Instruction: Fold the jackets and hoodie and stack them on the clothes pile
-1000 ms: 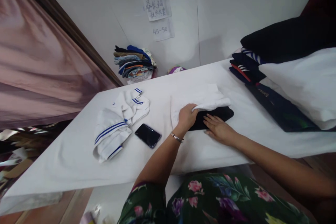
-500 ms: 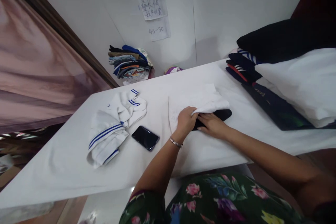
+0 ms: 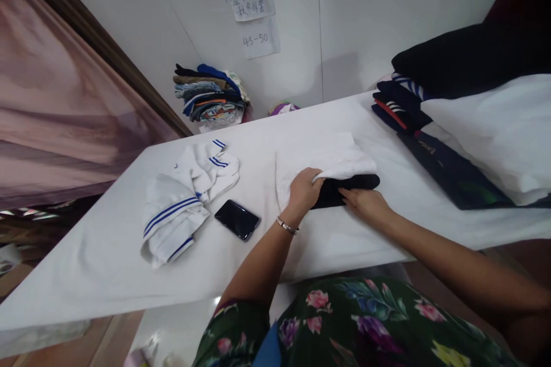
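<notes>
A folded white garment (image 3: 325,155) lies in front of me, with a black section (image 3: 329,192) showing below its near edge. My left hand (image 3: 305,190) is closed on that near white edge, thumb and fingers pinching it at the left end of the black part. Stretched fingers of my right hand (image 3: 365,203) rest on the lower rim of the black cloth, towards its right end. To the left, a dark phone (image 3: 237,219) lies flat. Past it, a white garment with blue stripes (image 3: 174,218) is crumpled on the table.
The white-covered table (image 3: 107,275) runs across the view. On its right rises a pile of dark and white clothes (image 3: 465,126). A stack of folded clothes (image 3: 210,94) stands beyond the far edge. Handwritten papers (image 3: 253,8) hang on the wall; a pink curtain (image 3: 64,97) hangs left.
My right hand has slid rightwards along the black cloth, away from the left hand, uncovering more of it. My left hand keeps its grip. The view has shifted slightly.
</notes>
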`<state>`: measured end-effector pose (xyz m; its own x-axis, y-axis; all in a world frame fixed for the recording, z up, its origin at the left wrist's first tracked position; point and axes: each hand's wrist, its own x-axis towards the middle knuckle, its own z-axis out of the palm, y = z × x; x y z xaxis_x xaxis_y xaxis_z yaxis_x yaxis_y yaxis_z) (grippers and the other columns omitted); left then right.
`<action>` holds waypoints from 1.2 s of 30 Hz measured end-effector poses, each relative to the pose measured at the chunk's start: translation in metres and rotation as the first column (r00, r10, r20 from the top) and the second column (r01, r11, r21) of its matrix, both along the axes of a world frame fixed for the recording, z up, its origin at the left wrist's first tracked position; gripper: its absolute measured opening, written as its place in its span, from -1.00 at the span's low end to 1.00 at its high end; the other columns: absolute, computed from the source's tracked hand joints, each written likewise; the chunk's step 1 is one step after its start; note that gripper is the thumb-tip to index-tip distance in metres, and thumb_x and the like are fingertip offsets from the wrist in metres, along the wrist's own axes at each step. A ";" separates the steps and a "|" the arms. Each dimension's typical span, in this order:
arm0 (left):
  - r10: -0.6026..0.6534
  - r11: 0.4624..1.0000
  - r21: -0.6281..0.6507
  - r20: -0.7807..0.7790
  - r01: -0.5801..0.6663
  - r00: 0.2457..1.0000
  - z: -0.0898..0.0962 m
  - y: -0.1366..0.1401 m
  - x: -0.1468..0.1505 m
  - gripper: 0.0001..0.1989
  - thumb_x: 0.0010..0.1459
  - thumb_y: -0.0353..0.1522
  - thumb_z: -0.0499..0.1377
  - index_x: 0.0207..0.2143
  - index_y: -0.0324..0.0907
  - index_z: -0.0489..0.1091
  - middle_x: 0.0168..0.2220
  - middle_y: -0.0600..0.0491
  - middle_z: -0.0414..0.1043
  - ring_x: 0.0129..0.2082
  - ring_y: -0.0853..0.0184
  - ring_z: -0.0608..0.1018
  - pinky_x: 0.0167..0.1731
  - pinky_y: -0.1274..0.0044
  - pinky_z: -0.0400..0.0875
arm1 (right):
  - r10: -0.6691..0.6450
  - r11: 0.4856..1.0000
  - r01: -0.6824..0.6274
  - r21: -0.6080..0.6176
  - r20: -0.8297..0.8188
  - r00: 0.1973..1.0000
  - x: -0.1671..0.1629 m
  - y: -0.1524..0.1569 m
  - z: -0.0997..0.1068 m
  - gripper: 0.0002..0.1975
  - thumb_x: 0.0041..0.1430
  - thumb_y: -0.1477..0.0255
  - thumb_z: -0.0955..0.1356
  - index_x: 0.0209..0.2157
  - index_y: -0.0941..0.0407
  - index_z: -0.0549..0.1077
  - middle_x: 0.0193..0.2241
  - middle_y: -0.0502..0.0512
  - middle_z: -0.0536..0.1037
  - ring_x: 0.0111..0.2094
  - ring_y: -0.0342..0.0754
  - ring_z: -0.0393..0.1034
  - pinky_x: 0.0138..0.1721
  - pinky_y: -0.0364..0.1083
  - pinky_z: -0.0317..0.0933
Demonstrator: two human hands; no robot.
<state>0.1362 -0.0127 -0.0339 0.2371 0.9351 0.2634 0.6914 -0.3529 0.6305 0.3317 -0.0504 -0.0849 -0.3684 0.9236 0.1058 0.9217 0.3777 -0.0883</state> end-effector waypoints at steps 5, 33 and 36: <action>-0.009 1.000 0.005 -0.013 0.009 1.000 -0.002 0.000 -0.001 -0.82 0.20 -0.41 0.11 -0.21 -0.12 0.49 -0.19 0.08 0.52 -0.14 0.33 0.49 -0.11 0.52 0.36 | -0.011 0.992 0.015 -0.125 0.030 0.999 -0.011 0.011 0.014 -0.69 0.28 0.43 0.18 -0.19 0.11 0.55 -0.29 0.19 0.59 -0.33 0.05 0.48 -0.44 -0.10 0.16; -0.138 0.935 0.250 -0.395 0.250 0.908 -0.044 -0.028 -0.004 -0.52 0.15 -0.38 0.20 0.12 -0.13 0.22 0.13 -0.07 0.28 0.13 0.17 0.29 0.09 0.31 0.21 | 0.171 0.985 -0.158 0.068 -0.344 0.923 0.011 -0.011 -0.019 -0.66 0.26 0.42 0.20 0.03 0.16 0.38 -0.07 0.24 0.49 -0.07 0.08 0.38 -0.08 0.05 0.30; -0.105 0.935 0.257 -0.459 0.245 0.882 -0.043 -0.026 -0.003 -0.54 0.14 -0.41 0.20 0.10 -0.14 0.23 0.10 -0.06 0.31 0.09 0.16 0.32 0.03 0.31 0.25 | 0.192 0.980 -0.159 0.122 -0.348 0.918 0.022 -0.017 -0.025 -0.64 0.24 0.44 0.21 0.04 0.16 0.39 -0.02 0.26 0.46 -0.04 0.11 0.35 -0.01 0.11 0.27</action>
<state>0.1334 -0.0384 -0.0769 0.5445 0.7598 0.3554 0.7767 -0.6166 0.1282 0.3536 -0.0671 -0.1104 -0.4462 0.8282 0.3392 0.7538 0.5521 -0.3565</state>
